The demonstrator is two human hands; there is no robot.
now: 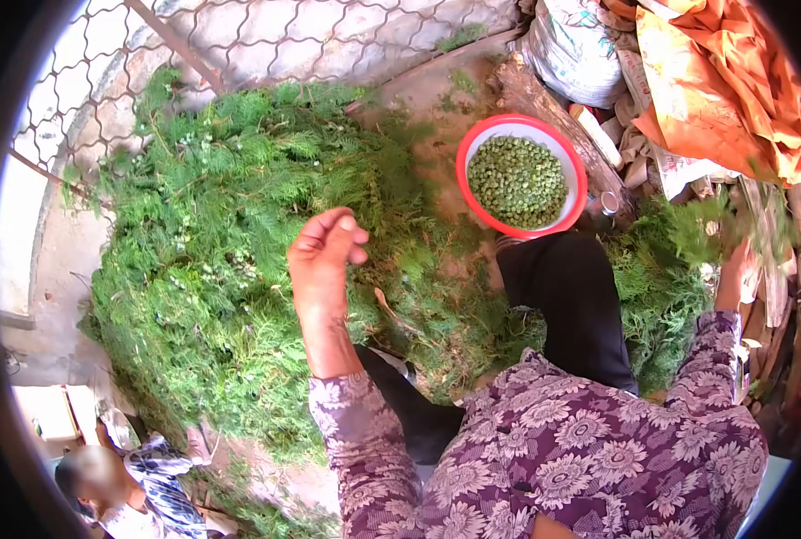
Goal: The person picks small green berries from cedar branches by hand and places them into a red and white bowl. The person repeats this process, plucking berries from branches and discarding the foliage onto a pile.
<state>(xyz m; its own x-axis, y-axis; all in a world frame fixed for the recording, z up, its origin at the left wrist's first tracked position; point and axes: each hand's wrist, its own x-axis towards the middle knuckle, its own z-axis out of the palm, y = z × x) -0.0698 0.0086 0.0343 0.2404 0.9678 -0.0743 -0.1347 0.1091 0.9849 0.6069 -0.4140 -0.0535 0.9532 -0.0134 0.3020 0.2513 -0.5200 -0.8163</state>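
Observation:
My left hand [324,256] is raised over a wide heap of feathery evergreen branches [212,234]. Its fingers are curled in with the thumb against them, and whatever they may hold is hidden. Far to the right, my right hand [740,269] is blurred at the end of an outstretched arm. A blurred evergreen sprig [701,232] appears in its grip, covering most of the fingers. Between the hands, beyond my knee, a red-rimmed white basin [465,180] contains many small round green cones or berries [517,180].
More cut greenery [647,301] lies beside my right leg. Behind it are split wood [800,269], an orange cloth [719,90] and a white sack [575,54]. A wire mesh fence [283,40] runs along the back. Another person [149,485] is at lower left.

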